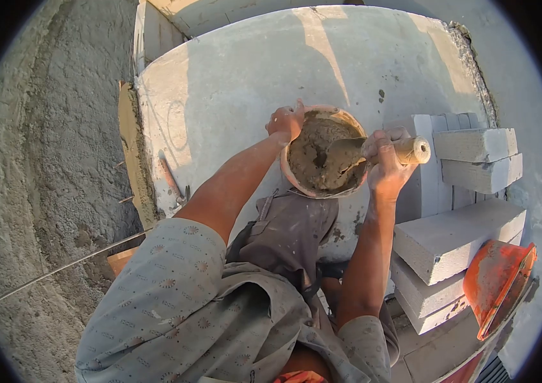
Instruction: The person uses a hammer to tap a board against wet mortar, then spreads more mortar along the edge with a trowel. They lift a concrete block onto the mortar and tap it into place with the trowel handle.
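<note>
A round bucket (288, 167) of wet grey mortar (312, 143) stands on the pale concrete slab in front of me. My left hand (287, 121) is closed on its upper left rim. In my right hand (389, 156) is a trowel (346, 155), gripped by its thick round wooden handle, whose end points to the right. The trowel's blade lies in the mortar, partly coated and partly sunk, so its tip is hidden.
Pale blocks (459, 239) are stacked to my right, with more blocks (478, 145) behind them. An orange bucket (497, 284) lies tipped beside the stack. A hammer-like tool (170, 175) lies at the slab's left edge, near a rough plastered wall (60, 159).
</note>
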### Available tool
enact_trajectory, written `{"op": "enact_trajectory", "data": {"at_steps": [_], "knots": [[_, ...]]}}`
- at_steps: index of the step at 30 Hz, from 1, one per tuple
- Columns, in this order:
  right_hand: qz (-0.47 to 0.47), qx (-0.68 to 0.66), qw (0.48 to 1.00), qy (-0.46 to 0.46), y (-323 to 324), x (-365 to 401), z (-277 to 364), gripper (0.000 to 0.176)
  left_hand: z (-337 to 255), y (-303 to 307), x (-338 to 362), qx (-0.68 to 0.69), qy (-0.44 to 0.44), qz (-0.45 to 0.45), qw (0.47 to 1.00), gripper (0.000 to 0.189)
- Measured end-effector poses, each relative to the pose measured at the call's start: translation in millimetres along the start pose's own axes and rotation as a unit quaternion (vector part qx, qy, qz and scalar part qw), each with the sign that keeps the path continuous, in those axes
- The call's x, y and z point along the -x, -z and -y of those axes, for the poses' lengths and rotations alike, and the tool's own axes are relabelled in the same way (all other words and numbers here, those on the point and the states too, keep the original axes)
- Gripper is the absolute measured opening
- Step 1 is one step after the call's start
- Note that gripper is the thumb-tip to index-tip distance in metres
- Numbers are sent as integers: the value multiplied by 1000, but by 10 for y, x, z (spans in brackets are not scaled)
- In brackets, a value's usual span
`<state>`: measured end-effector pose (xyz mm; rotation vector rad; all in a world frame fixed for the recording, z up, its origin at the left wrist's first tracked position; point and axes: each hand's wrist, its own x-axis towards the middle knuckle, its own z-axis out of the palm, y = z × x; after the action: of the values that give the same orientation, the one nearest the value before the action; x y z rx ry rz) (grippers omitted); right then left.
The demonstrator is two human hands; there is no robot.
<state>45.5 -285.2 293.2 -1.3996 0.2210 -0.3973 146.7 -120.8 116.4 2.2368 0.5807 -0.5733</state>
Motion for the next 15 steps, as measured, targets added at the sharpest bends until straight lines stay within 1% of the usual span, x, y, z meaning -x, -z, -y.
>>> {"op": "enact_trajectory", "data": {"at_steps": [1,2,3,4,5,6,7,8,9,12,13,14,15], "knots": [[-16,8,1000,20,21,32,-126,15,3,11,12,-4,7,11,1000,61],[-31,15,998,48,55,38,-412,16,-47,36,8,-5,7,19,1000,61],[-47,20,995,80,113,65,-743,16,-55,8,-15,-3,-4,-3,1000,61],[-18,138,983,116,269,165,-1227,16,4,-63,-40,1,-13,-25,1000,61],[9,180,981,64,356,196,-1365,14,23,-88,-69,5,-19,-49,999,61],[37,220,975,12,373,174,-1427,13,-43,-38,-122,6,-24,-51,998,61],[30,169,985,-21,251,102,-1145,14,-55,-10,-124,2,-25,-46,999,61],[15,121,990,-66,74,39,-550,14,14,-46,-44,-9,-20,-30,999,61],[2,73,993,-97,-35,-98,-208,14,-32,-35,-47,-11,-17,-22,1000,60],[-42,1,996,76,-17,-199,-168,17,22,-17,23,-15,2,-2,1000,60],[-79,10,993,92,-11,-164,-437,18,14,-9,21,-17,0,-2,1000,60],[-71,8,995,64,118,-65,-937,17,-24,7,4,-18,-5,-4,1000,59],[-52,70,995,44,257,85,-1359,17,9,-27,2,-17,-12,-18,1000,60]]}}
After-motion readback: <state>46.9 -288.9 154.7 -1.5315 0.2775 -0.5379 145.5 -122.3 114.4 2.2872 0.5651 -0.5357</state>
